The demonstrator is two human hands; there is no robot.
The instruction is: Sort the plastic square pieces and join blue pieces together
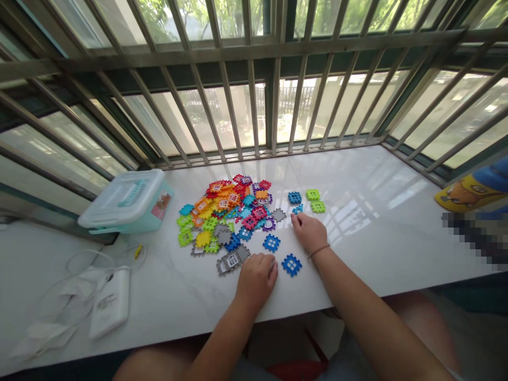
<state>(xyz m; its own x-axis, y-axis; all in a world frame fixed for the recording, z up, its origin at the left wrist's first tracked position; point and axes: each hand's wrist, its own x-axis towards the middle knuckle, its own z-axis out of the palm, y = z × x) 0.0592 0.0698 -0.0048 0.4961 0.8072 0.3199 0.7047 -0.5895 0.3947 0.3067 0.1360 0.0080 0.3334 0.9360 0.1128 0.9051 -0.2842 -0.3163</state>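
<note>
My right hand [311, 233] is closed, its fingertips at a light blue toothed building tile [297, 209] on the table. Just beyond sit a blue window tile [295, 198] and two lime green tiles [315, 201]. My left hand [257, 276] rests curled at the near side, beside grey window tiles [232, 260]; whatever its fingers may hold is hidden. Between the hands lie two dark blue window tiles, one farther off [271, 243] and one nearer me [291, 264]. A mixed pile of red, orange, green, grey and purple tiles [222, 203] spreads to the left.
A lidded, pale turquoise plastic box [127, 201] stands at the left. Nearer me are a white power bank [111, 302], a cable and crumpled tissue [43, 338]. A yellow and blue container [472, 188] is at the right edge. Metal window bars [273, 106] border the white tabletop [369, 211].
</note>
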